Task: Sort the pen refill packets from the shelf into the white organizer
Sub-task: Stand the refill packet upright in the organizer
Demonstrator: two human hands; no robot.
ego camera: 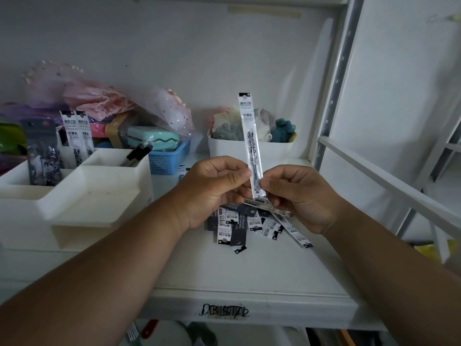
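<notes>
Pinching one long, narrow white refill packet [250, 143] upright above the shelf [249, 265], left hand [212, 193] and right hand [299, 198] both curled on its lower end, black print down its face, a black strip at the top. Lying below the hands, a loose pile of packets [252, 226], black and white. Standing at left, the white organizer [99, 193], two matching packets [77, 138] upright in a back compartment.

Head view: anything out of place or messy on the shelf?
Yes. The loose refill packets lie in a crisscrossed, overlapping heap on the shelf instead of in the white organizer. Both the left hand and right hand pinch one upright packet.
</notes>
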